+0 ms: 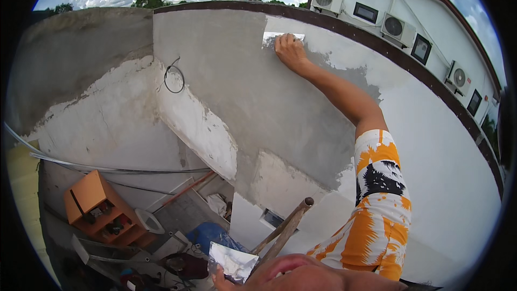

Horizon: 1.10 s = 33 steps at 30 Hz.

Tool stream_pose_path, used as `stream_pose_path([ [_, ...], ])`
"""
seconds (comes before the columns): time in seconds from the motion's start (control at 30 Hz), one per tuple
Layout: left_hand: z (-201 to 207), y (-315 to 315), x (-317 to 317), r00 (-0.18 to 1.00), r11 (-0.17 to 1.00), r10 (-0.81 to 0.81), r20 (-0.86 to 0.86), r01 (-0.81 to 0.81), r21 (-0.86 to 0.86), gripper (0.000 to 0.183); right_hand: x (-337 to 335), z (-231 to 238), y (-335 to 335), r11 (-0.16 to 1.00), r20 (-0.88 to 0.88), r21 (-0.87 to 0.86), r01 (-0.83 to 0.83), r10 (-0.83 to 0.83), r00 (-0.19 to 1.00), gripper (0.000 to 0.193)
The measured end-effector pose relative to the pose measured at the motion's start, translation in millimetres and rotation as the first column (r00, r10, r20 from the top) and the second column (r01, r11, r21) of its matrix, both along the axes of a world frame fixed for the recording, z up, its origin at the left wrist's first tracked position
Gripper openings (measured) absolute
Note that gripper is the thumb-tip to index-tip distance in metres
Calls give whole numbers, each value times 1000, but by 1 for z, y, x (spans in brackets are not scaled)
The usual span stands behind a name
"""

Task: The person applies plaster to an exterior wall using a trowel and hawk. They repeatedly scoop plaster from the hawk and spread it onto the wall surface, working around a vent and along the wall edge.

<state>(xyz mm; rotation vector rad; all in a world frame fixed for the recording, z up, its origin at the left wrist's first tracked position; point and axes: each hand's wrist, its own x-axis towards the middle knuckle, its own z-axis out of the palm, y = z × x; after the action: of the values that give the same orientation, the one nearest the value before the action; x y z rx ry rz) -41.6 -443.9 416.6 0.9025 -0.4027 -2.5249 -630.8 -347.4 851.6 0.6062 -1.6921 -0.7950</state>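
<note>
High on the wall, my right hand [291,53] is closed around a wide flat metal trowel [269,37]. The blade lies against the wall where grey plaster [221,64] meets a white skim coat [431,140]. My right arm reaches up and across the wall. At the lower edge, my left hand [221,281] grips a metal plate [235,277] that carries white putty [231,258]. Only part of that hand shows, and the plate's underside is hidden.
Wooden poles [283,231] rise close to the wall beside the plate. Below left are an orange cabinet [86,196], a blue drum [204,234] and long pipes [124,171]. A black cable loop [183,80] sticks out from the wall. Air conditioner units [398,28] hang on the building behind.
</note>
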Motion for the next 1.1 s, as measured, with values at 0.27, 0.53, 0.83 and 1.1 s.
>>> stream_pose_path([
  [0.27, -2, -1, -5, 1000, 1000, 3, 14, -3, 7, 40, -56, 11, -50, 978, -259, -106, 182, -204, 944, 33],
  [0.53, -2, 2, -5, 1000, 1000, 8, 1, -8, 28, 40, -66, 12, -55, 985, -259, -131, 115, -146, 955, 34],
  [0.83, -2, 4, -5, 1000, 999, 23, -10, -23, 29, 40, -67, 13, -55, 979, -240, -140, 150, -180, 954, 33],
  [1.1, -2, 8, 1, 999, 998, 50, -18, -49, 41, 40, -74, 27, -43, 991, -241, -115, 74, -100, 965, 26],
])
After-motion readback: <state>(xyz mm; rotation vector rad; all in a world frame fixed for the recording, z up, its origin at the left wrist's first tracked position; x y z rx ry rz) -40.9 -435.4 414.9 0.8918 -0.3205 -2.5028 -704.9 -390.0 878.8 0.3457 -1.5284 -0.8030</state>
